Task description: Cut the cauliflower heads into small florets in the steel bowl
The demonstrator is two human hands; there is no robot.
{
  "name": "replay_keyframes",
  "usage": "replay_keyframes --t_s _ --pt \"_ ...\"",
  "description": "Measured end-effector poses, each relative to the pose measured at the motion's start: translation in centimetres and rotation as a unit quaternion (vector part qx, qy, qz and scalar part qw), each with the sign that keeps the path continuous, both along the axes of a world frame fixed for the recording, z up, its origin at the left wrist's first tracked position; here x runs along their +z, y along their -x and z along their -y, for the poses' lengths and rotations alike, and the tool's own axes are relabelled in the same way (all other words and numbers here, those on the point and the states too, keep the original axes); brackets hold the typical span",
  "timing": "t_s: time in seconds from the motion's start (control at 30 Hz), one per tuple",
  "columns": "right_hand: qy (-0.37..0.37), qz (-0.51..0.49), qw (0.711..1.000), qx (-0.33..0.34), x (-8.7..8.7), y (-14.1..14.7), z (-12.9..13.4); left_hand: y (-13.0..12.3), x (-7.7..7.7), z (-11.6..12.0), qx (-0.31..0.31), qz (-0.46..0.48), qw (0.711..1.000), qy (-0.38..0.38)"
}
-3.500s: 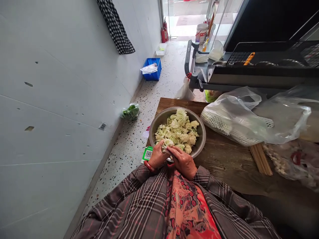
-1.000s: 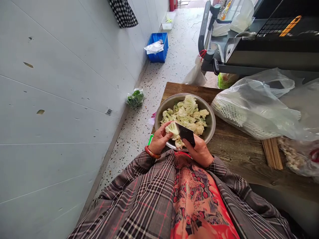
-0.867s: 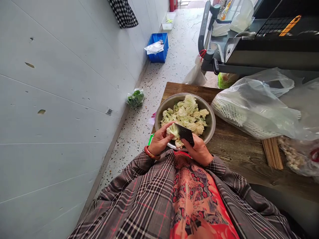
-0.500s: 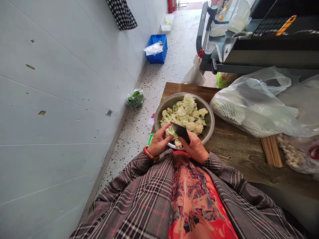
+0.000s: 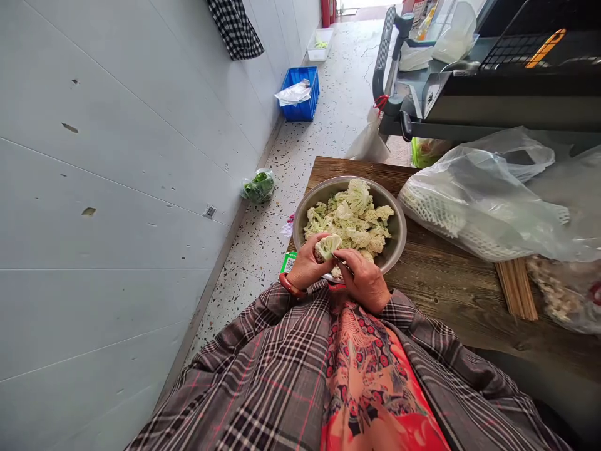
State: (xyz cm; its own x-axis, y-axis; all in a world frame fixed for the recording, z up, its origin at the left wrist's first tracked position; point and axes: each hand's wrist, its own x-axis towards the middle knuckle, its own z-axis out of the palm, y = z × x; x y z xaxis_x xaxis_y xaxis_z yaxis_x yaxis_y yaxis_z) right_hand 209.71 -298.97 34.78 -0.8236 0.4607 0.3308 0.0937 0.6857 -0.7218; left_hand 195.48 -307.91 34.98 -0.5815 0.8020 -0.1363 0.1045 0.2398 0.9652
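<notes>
A round metal bowl [image 5: 398, 243] full of cauliflower pieces [image 5: 359, 216] stands on the wooden table near my body. Over its near rim, my left hand [image 5: 307, 264] is wrapped round a cauliflower floret [image 5: 327, 247], its pale cut side facing up. My right hand [image 5: 365, 280] is closed on the knife, whose dark blade is seen nearly edge-on and mostly hidden by the fingers. The right fingertips touch the floret's right side.
Plastic bags [image 5: 488, 194] with white netting and a bundle of wooden sticks [image 5: 516, 288] lie on the table [image 5: 436, 275] at right. Bagged greens [image 5: 258, 186] and a blue crate [image 5: 300, 109] are on the floor. A cart [image 5: 498, 100] stands beyond.
The knife blade has turned from showing its broad face to nearly edge-on. My left hand has raised and turned the floret, so more of it shows. The view has shifted slightly.
</notes>
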Motion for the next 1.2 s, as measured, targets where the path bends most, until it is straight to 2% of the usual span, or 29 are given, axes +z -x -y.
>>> replay_keyframes --t_s 0.13,0.23,0.3,0.37,0.4,0.47,0.53,0.67,0.8,1.03,1.2 --pt "0.009 -0.009 0.999 -0.034 -0.5 0.3 0.2 -0.4 0.4 -1.2 0.021 -0.061 0.997 0.043" --pt "0.021 -0.016 0.997 -0.076 -1.1 0.3 -0.3 -0.9 0.3 -1.4 0.028 -0.057 0.997 0.050" --pt "0.027 -0.004 0.989 -0.143 -1.5 0.0 -1.1 -1.1 -0.1 -1.1 0.026 0.000 0.999 0.035" --pt "0.031 0.004 0.979 -0.202 -1.9 -0.4 -1.9 -1.0 -0.5 -0.8 0.046 0.111 0.993 0.003" --pt "0.033 0.003 0.977 -0.211 -2.0 -0.5 -2.2 -0.8 -0.7 -0.6 0.059 0.179 0.982 -0.015" --pt "0.037 -0.008 0.981 -0.192 -2.2 -0.6 -2.7 -0.2 -0.8 -0.5 0.072 0.302 0.950 -0.040" --pt "0.043 -0.014 0.986 -0.162 -2.6 -0.6 -3.2 0.4 -0.7 -0.6 0.063 0.384 0.920 -0.052" --pt "0.051 0.005 0.994 -0.098 -3.8 -0.4 -4.5 1.0 -0.5 -0.5 0.038 0.443 0.893 -0.075" --pt "0.072 0.001 0.995 -0.062 -4.0 -0.6 -5.2 0.9 -0.6 0.0 0.007 0.404 0.912 -0.068" --pt "0.127 -0.007 0.992 0.025 -0.3 -1.2 -4.1 1.3 -1.2 0.2 -0.005 0.276 0.960 -0.053" --pt "0.113 -0.013 0.992 0.049 0.4 -1.2 -3.2 1.2 -0.9 0.3 -0.006 0.184 0.983 -0.017"
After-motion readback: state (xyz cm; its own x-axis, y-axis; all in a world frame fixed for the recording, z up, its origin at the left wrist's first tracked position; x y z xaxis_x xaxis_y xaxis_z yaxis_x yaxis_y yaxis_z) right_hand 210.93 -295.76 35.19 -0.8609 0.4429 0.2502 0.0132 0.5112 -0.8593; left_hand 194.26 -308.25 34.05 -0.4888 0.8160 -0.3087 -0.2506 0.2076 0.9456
